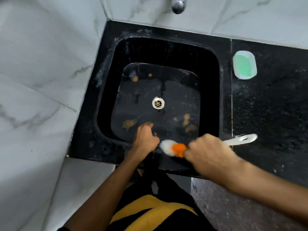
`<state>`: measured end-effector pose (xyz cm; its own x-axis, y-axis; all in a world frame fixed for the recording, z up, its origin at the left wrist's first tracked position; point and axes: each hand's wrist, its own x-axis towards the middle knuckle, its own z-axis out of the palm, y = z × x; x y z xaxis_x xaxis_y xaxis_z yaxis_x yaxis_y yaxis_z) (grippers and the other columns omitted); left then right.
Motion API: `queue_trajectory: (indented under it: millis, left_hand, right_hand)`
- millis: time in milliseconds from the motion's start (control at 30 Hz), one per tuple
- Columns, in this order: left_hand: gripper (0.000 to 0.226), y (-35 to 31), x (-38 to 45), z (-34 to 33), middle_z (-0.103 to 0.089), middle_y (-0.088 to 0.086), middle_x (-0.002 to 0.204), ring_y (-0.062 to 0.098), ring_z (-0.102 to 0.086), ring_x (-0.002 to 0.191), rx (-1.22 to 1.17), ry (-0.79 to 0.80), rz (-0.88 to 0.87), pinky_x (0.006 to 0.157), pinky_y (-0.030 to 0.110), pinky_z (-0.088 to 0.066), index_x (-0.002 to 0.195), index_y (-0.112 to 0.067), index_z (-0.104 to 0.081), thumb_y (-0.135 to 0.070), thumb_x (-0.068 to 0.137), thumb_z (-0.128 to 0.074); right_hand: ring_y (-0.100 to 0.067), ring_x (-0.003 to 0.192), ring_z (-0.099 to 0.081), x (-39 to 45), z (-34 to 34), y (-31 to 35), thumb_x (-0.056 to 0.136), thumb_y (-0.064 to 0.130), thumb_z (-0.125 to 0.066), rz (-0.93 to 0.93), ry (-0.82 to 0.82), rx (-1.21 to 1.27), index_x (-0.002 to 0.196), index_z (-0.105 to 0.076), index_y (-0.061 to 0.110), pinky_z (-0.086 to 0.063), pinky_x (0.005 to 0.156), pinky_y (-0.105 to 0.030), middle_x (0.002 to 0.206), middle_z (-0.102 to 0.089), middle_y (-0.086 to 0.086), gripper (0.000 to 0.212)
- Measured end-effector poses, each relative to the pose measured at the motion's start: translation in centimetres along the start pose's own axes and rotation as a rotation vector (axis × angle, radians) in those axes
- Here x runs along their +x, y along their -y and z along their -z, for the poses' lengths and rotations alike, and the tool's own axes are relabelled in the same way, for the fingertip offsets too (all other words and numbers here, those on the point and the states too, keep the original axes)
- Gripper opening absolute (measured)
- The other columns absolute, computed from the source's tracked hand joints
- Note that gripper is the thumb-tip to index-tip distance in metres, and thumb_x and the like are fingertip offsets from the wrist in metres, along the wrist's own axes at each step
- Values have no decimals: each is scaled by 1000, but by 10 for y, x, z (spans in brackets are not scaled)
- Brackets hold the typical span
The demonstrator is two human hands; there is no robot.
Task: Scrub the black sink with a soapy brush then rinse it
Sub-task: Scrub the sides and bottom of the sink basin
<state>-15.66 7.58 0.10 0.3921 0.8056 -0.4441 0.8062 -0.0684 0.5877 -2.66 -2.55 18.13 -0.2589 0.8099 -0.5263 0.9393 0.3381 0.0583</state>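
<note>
Head view: we grip the brush [173, 148] in our right hand [208, 154], our left hand [145, 137] curled empty, bracing on the sink [210, 90] rim.

A black speckled table [270, 104] runs to the right, with a thin seam crossing it from far to near. On it, toward the far side, sits a pale oval soap dish [244, 65] holding green soap [242, 65]. White marble-patterned wall tiles [41, 72] fill the left and far sides. A metal tap [178, 5] hangs at the far edge, partly cut off. Nearest, yellow-and-black clothing [155, 212] shows.
</note>
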Motion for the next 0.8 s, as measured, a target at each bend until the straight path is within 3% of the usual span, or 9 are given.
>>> queue_trajectory:
  millis: [100,233,333,400,433,533,600,733,800]
  left_hand:
    - [48,15,-18,26,-65,16,114,35,-59,107,4,-213,55,91,39,-52,118,-6,-66,-8,74,-49]
    - [42,50,-28,62,-59,16,121,35,-50,115,84,-428,189,93,45,-47,119,0,-63,-2,79,-51]
    - [41,68,-27,77,-58,15,123,33,-48,115,98,-466,166,96,46,-47,118,0,-62,2,79,-50]
    - [44,74,-27,80,-58,14,124,32,-48,114,77,-496,143,99,41,-45,119,1,-62,7,78,-50]
    - [47,77,-28,81,-58,14,124,32,-48,113,61,-520,146,99,38,-44,120,2,-63,9,76,-50]
    - [51,84,-33,85,-58,13,122,31,-50,114,3,-579,209,100,35,-44,120,0,-64,12,71,-50]
    - [49,85,-35,86,-57,13,120,31,-53,112,-67,-610,239,99,39,-47,119,-1,-64,8,72,-52]
    - [49,85,-37,84,-54,14,121,31,-56,111,-160,-639,248,99,43,-49,125,-1,-60,5,77,-53]
    - [51,83,-37,83,-51,14,124,30,-51,116,-131,-613,248,103,36,-44,129,-1,-58,3,78,-52]
  right_hand:
    - [-27,84,-66,48,-4,26,94,15,-47,26,-96,69,96,-65,19,-28,57,-33,92,-67,-4,19]
    - [-28,90,-63,94,-5,37,96,12,-38,23,-156,57,99,-63,18,-30,61,-34,98,-64,-5,26]
    - [-29,61,-64,91,-18,26,75,12,-66,102,-185,114,71,-64,16,-24,45,-30,71,-63,-7,6]
    - [-24,36,-53,80,-26,14,44,13,-82,100,-157,130,48,-54,19,-13,40,-25,46,-52,-4,29]
    - [-24,37,-52,76,-30,10,44,15,-82,87,-152,139,48,-52,21,-16,40,-26,47,-52,-4,31]
    - [-27,77,-63,74,-42,9,81,19,-55,74,-64,180,83,-57,21,-30,56,-32,85,-64,-4,3]
    - [-28,89,-62,86,-56,17,86,20,-46,21,-112,246,100,-58,22,-31,60,-31,97,-63,-1,19]
    - [-33,89,-61,129,-87,32,90,27,-46,-129,-300,630,97,-60,23,-44,63,-36,91,-67,-1,16]
    - [-39,86,-60,153,-92,31,93,28,-47,-227,-382,745,96,-60,22,-43,62,-36,86,-68,-7,15]
